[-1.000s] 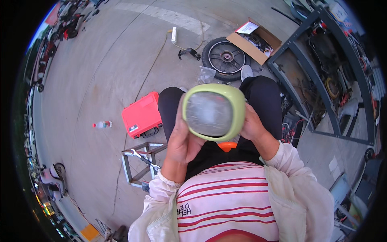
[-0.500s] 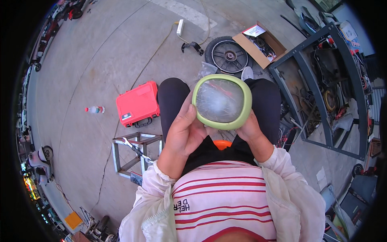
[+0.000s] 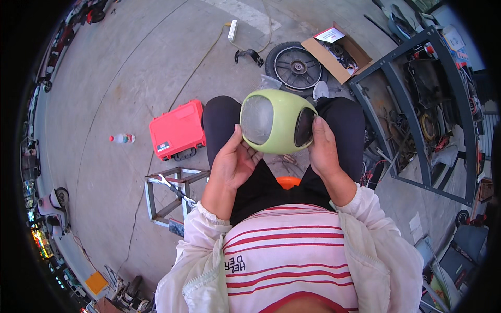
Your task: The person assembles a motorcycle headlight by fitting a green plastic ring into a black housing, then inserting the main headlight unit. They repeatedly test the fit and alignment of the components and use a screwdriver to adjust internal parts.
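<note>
Above my lap I hold a light green rounded shell (image 3: 283, 117), perhaps a lamp housing. A cloudy, scratched clear panel fills its left end, and a dark oval shows at its right end. My left hand (image 3: 233, 160) supports the lower left edge, with its thumb up against the side and its fingers curling underneath. On the other side, my right hand (image 3: 324, 148) grips the right end, its thumb or fingertips at the rim of the dark oval. Some of the fingers are hidden behind the shell.
Left of my legs lie a red tool case (image 3: 177, 130) and a bottle (image 3: 122, 138). Nearer stands a metal frame stand (image 3: 177, 195) with a wrench (image 3: 177, 190) on it. Ahead are a wheel (image 3: 297, 68) and an open cardboard box (image 3: 360, 55). A grey metal rack (image 3: 412, 120) stands at right.
The shell has been turned so its clear panel moved to the left and its green side and dark oval came into sight. My right hand has shifted up to its right end.
</note>
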`<state>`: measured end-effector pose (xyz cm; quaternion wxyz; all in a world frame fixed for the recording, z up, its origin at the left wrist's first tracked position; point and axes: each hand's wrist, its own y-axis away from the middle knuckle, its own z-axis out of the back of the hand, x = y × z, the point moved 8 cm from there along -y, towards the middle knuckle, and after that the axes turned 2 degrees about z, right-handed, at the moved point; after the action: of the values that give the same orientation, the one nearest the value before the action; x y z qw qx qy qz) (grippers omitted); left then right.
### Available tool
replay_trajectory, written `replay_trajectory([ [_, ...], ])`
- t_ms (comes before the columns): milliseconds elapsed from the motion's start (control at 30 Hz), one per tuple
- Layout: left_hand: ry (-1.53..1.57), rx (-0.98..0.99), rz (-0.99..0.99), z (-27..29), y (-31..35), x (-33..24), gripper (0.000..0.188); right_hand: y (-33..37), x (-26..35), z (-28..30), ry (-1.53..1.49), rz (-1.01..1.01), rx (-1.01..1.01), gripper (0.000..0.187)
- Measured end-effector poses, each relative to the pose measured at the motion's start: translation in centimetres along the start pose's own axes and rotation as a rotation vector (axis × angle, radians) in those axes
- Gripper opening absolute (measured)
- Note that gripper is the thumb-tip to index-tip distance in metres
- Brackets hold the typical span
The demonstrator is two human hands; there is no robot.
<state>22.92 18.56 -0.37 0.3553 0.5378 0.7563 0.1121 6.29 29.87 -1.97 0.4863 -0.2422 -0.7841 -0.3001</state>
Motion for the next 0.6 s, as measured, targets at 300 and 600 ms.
replay_trajectory([
  [300,-0.057,0.288,-0.309,-4.0,1.7,-2.2,0.062,0.1,1.5,0.2,-0.153,0.098,0.203,0.049],
  [600,0.306,0.355,-0.188,-2.5,1.4,-1.5,0.041,1.5,2.2,0.6,0.182,0.193,0.204,0.058],
])
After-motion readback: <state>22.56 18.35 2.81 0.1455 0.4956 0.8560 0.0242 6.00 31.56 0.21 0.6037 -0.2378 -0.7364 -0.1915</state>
